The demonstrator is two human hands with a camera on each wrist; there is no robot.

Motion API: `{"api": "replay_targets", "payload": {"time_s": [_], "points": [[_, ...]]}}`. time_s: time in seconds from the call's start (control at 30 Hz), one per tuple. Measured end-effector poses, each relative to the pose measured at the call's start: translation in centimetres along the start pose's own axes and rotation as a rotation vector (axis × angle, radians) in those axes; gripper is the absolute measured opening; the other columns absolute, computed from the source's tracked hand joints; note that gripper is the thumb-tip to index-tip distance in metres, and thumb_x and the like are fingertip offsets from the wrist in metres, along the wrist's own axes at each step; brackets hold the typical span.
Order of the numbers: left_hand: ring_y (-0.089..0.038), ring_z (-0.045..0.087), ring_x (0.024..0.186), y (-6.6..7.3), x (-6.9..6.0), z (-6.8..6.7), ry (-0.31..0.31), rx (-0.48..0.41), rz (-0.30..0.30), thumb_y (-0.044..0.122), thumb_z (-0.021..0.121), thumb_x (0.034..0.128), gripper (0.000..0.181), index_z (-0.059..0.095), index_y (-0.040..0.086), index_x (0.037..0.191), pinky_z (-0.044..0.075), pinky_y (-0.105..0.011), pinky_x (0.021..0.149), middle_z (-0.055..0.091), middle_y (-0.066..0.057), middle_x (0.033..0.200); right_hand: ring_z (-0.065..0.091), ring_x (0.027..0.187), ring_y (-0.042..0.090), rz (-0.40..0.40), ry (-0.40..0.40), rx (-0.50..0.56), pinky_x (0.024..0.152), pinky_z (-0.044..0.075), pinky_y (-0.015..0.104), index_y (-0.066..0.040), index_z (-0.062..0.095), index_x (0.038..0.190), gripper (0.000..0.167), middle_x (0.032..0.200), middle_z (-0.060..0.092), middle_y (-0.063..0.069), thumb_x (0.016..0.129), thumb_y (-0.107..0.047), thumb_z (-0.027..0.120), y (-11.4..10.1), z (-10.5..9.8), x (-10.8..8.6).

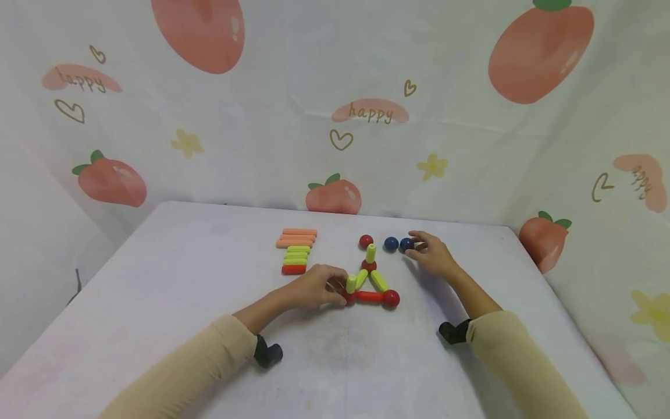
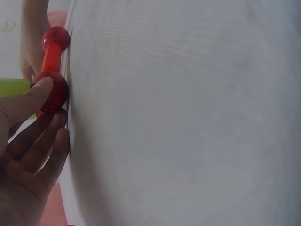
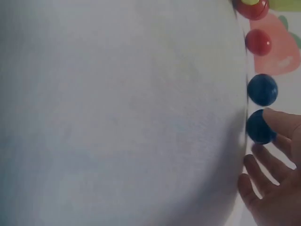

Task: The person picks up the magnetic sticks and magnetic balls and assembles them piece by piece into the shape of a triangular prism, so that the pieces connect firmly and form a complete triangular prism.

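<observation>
A triangle of rods and balls lies on the table. My left hand grips its front-left red ball, thumb on one side and fingers on the other. A red rod runs from there to the front-right red ball. Two yellow-green rods lead to the rear red ball. Short yellow-green rods stand upright on the rear and front-left balls. At the right, my right hand pinches a blue ball between thumb and index finger, other fingers spread.
Beside the pinched ball sits another blue ball, then a loose red ball. Left of the triangle lie orange rods, several yellow-green rods and a red rod. A printed cloth hangs behind the white table.
</observation>
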State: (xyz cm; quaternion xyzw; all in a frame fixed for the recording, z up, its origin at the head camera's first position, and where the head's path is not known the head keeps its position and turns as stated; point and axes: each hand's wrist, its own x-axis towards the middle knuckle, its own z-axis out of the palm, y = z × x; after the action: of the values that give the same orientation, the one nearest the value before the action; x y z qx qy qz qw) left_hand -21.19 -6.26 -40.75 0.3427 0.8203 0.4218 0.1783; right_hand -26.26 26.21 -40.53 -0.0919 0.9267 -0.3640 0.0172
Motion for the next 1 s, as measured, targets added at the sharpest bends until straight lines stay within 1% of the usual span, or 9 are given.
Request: {"api": "replay_targets", "payload": {"time_s": [0.17, 0.23, 0.37, 0.5, 0.6, 0.73, 0.8, 0.9, 1.0], "points": [[-0.007, 0.066, 0.096, 0.0, 0.1, 0.0, -0.004, 0.004, 0.004, 0.007, 0.077, 0.0869, 0.026, 0.069, 0.011, 0.112, 0.054, -0.023, 0.088, 0.07, 0.006, 0.101, 0.057, 0.114, 0.041, 0.024, 0.024, -0.008, 0.099, 0.045, 0.054, 0.005, 0.051, 0.135, 0.044, 0.126, 0.06, 0.029, 0.095, -0.009, 0.062, 0.3, 0.4, 0.4], [-0.008, 0.066, 0.097, 0.0, 0.2, 0.0, -0.007, 0.004, 0.005, 0.007, 0.077, 0.0869, 0.026, 0.069, 0.01, 0.111, 0.054, -0.023, 0.089, 0.07, 0.006, 0.101, 0.057, 0.114, 0.042, 0.015, 0.047, 0.004, 0.099, 0.045, 0.054, 0.006, 0.052, 0.133, 0.041, 0.125, 0.06, 0.029, 0.096, -0.009, 0.062, 0.2, 0.5, 0.4], [-0.008, 0.066, 0.097, -0.2, 0.3, -0.1, -0.013, 0.005, -0.001, 0.007, 0.077, 0.0869, 0.026, 0.069, 0.01, 0.111, 0.054, -0.024, 0.089, 0.07, 0.006, 0.101, 0.059, 0.112, 0.042, -0.06, 0.114, 0.034, 0.098, 0.046, 0.055, 0.007, 0.053, 0.132, 0.04, 0.121, 0.063, 0.027, 0.096, -0.008, 0.064, -0.9, 0.5, 0.1], [-0.008, 0.065, 0.097, -0.2, 0.3, -0.1, -0.011, 0.005, -0.011, 0.007, 0.077, 0.0868, 0.026, 0.069, 0.011, 0.112, 0.053, -0.024, 0.09, 0.07, 0.007, 0.101, 0.061, 0.11, 0.038, -0.161, 0.145, 0.064, 0.094, 0.048, 0.054, 0.004, 0.055, 0.134, 0.042, 0.122, 0.065, 0.023, 0.096, -0.01, 0.066, -3.2, 0.2, -0.3], [-0.008, 0.065, 0.097, -0.2, 0.3, -0.2, -0.011, 0.003, -0.013, 0.008, 0.077, 0.0867, 0.027, 0.069, 0.011, 0.112, 0.053, -0.024, 0.089, 0.07, 0.007, 0.101, 0.061, 0.11, 0.033, -0.22, 0.134, 0.086, 0.089, 0.051, 0.05, 0.0, 0.055, 0.136, 0.043, 0.122, 0.066, 0.018, 0.096, -0.012, 0.067, -5.2, 0.0, -0.9], [-0.01, 0.066, 0.098, -0.1, 0.3, -0.2, -0.009, 0.001, -0.004, 0.008, 0.077, 0.0865, 0.027, 0.069, 0.011, 0.112, 0.054, -0.025, 0.09, 0.07, 0.005, 0.102, 0.062, 0.107, 0.03, -0.296, 0.089, 0.096, 0.086, 0.053, 0.045, -0.003, 0.057, 0.135, 0.044, 0.118, 0.067, 0.015, 0.094, -0.011, 0.069, -7.2, 0.2, -1.7], [-0.011, 0.066, 0.098, -0.2, 0.3, -0.2, -0.008, 0.0, -0.002, 0.008, 0.077, 0.0864, 0.027, 0.069, 0.01, 0.112, 0.054, -0.026, 0.09, 0.07, 0.004, 0.102, 0.062, 0.104, 0.028, -0.331, 0.057, 0.093, 0.085, 0.053, 0.044, -0.003, 0.058, 0.134, 0.043, 0.116, 0.068, 0.014, 0.093, -0.012, 0.069, -7.8, 0.4, -2.0], [-0.013, 0.066, 0.099, -0.2, 0.2, -0.1, -0.005, -0.006, -0.004, 0.008, 0.078, 0.0863, 0.027, 0.069, 0.01, 0.111, 0.054, -0.028, 0.091, 0.071, 0.003, 0.102, 0.063, 0.1, 0.025, -0.361, 0.01, 0.089, 0.083, 0.052, 0.041, -0.004, 0.06, 0.132, 0.041, 0.113, 0.07, 0.011, 0.093, -0.012, 0.07, -8.3, 0.8, -2.1], [-0.013, 0.065, 0.099, -0.2, 0.2, 0.0, -0.007, -0.008, -0.009, 0.009, 0.077, 0.0867, 0.026, 0.069, 0.01, 0.112, 0.054, -0.029, 0.091, 0.07, 0.003, 0.102, 0.063, 0.098, 0.023, -0.364, -0.016, 0.085, 0.082, 0.052, 0.039, -0.005, 0.061, 0.13, 0.04, 0.112, 0.071, 0.009, 0.093, -0.013, 0.069, -8.2, 1.1, -2.2]]}}
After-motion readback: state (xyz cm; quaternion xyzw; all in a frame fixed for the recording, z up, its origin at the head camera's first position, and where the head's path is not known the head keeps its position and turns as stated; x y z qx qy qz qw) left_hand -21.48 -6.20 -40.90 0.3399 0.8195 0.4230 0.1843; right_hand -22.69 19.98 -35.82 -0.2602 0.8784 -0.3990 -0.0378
